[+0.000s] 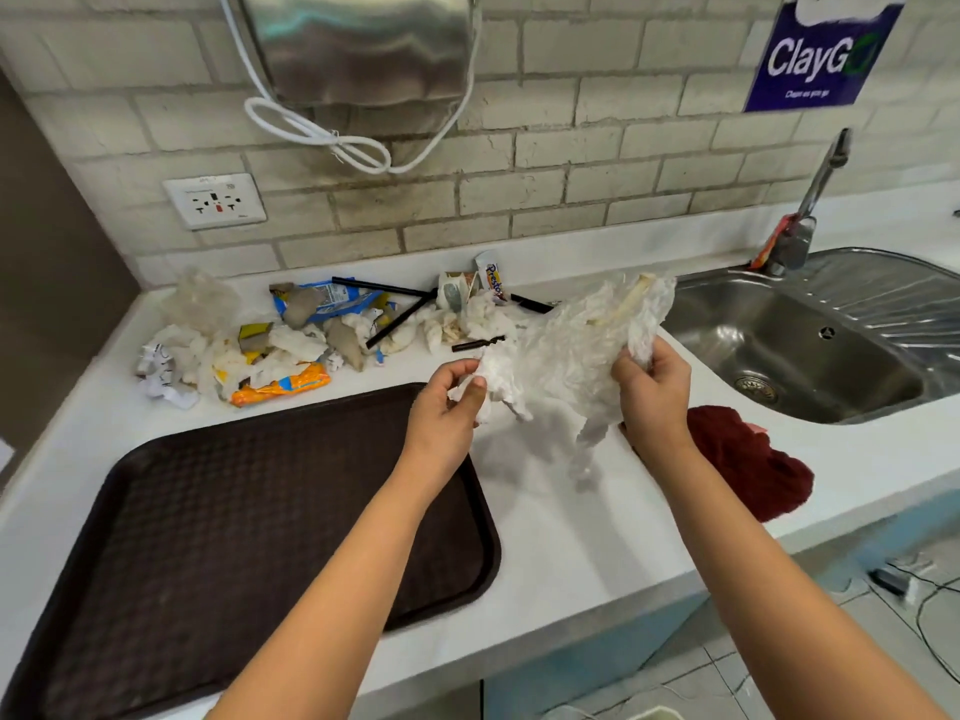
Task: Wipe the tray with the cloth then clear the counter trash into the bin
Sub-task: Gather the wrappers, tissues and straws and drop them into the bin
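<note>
Brown and ribbed, the tray (249,511) lies flat on the white counter (571,537) below and to the left of my left hand (447,413), its long axis running from the near left toward the hand. Beyond that hand, against the brick wall (571,137), I see the trash pile (322,335): crumpled tissues, blue and orange wrappers, black straws lying at mixed angles. My left hand pinches a wad of white tissue between thumb and fingers. From there a crinkled clear plastic bag (571,350) stretches across and slightly up to my right hand (652,392), whose curled fingers grip its upper edge; the bag's long axis runs hand to hand, and a loose tail hangs down toward the counter. Just behind and right of my right hand lies the dark red cloth (748,459), bunched on the counter. Farther right sits a steel sink (779,345) with its tap (815,200).
</note>
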The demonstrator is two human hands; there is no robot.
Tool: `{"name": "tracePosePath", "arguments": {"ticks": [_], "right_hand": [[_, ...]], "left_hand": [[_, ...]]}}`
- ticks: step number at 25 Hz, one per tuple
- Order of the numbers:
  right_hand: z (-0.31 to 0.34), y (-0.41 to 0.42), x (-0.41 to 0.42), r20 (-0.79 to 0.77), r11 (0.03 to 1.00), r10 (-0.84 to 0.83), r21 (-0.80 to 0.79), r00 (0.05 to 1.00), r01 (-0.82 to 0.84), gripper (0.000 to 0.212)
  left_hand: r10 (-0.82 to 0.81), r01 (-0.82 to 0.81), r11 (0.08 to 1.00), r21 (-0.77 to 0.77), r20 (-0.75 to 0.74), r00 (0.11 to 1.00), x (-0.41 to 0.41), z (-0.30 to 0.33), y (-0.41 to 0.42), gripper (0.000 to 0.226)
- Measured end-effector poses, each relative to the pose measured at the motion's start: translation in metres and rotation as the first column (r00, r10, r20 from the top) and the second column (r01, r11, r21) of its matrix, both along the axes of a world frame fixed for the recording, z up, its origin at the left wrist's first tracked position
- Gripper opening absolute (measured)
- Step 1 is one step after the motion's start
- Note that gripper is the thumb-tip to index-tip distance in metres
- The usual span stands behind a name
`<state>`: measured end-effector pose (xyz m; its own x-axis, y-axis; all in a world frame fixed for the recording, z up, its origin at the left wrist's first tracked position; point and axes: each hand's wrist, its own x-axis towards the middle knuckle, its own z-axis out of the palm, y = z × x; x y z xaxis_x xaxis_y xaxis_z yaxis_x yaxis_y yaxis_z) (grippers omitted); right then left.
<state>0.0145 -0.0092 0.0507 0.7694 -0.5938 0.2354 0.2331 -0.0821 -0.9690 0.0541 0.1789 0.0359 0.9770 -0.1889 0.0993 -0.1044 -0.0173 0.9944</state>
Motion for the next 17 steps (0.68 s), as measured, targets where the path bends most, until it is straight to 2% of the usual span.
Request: {"name": "tracePosePath", "arguments": {"ticks": [3,7,10,11,13,14,17], "right_hand": [[-0.004,-0.013,-0.031,0.011,0.999,0.054,0.003,0.998,-0.054,0.037],[-0.018,-0.050,-0.094,-0.018,0.994,0.110,-0.005,0.994,-0.111,0.011],[-0.031,-0.079,-0.138,-0.033,0.992,0.129,0.012,0.991,-0.129,0.011],[-0.034,-0.087,-0.152,-0.041,0.988,0.152,0.018,0.987,-0.152,0.005],[-0.045,-0.102,-0.179,-0.055,0.984,0.175,0.030,0.983,-0.174,0.022],[-0.051,-0.106,-0.191,-0.066,0.983,0.182,0.042,0.981,-0.180,0.024],[-0.072,-0.110,-0.226,-0.099,0.977,0.192,0.107,0.976,-0.182,0.014]], "left_hand": [[0.088,-0.088,0.996,-0.016,-0.002,0.996,-0.035,-0.006,-0.007,0.014],[0.177,-0.180,0.982,-0.057,-0.056,0.983,-0.097,-0.017,-0.040,0.015],[0.213,-0.218,0.975,-0.041,-0.097,0.972,-0.146,-0.031,-0.064,0.017],[0.225,-0.229,0.973,-0.027,-0.111,0.968,-0.165,-0.039,-0.072,0.017],[0.215,-0.220,0.975,-0.012,-0.160,0.963,-0.201,-0.059,-0.085,0.018],[0.202,-0.204,0.979,0.009,-0.191,0.961,-0.217,-0.070,-0.090,0.018],[0.178,-0.170,0.984,0.054,-0.272,0.946,-0.254,-0.098,-0.095,0.017]]}}
